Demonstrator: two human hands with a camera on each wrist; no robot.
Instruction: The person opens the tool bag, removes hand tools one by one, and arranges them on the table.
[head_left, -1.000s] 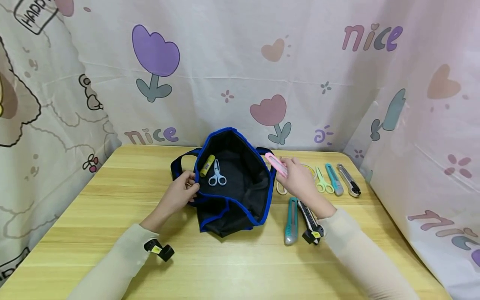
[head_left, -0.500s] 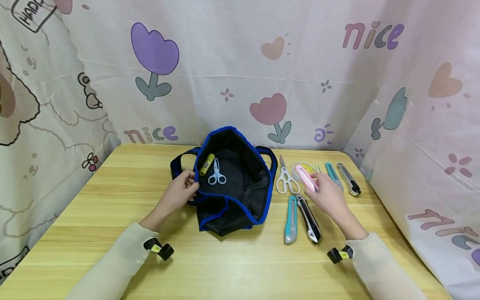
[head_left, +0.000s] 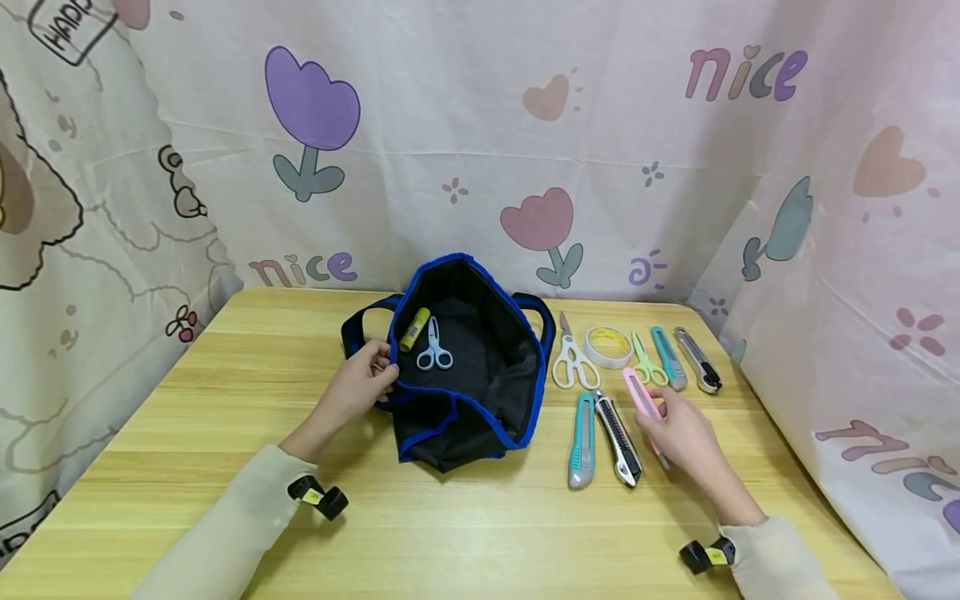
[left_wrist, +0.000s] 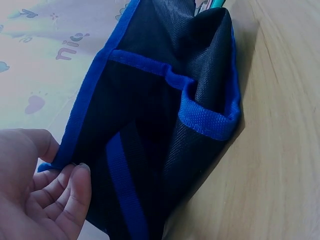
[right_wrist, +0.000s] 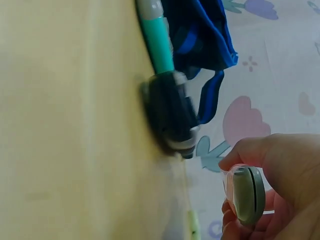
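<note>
My left hand [head_left: 362,377] pinches the blue-trimmed rim of a black fabric bag [head_left: 480,362] at its left side, and the left wrist view shows thumb and fingers on that edge [left_wrist: 75,135]. Inside the bag lie a small yellow tube [head_left: 415,331] and light blue scissors [head_left: 433,348]. To the right, my right hand [head_left: 684,427] grips a pink box cutter [head_left: 640,392], low over the table and beside a black-and-silver box cutter [head_left: 619,442]. Its grey end [right_wrist: 246,195] faces the camera in the right wrist view.
Left of the black cutter lies a teal box cutter [head_left: 582,442]. Behind are white scissors [head_left: 574,362], a tape roll [head_left: 609,347], green scissors [head_left: 647,362], another teal cutter [head_left: 669,358] and a silver cutter [head_left: 697,360]. A printed curtain [head_left: 450,125] hangs behind the table.
From beside the bag's right handle, my right hand has carried the pink box cutter rightward and nearer to me, uncovering the white scissors and tape. The left hand stays at the rim.
</note>
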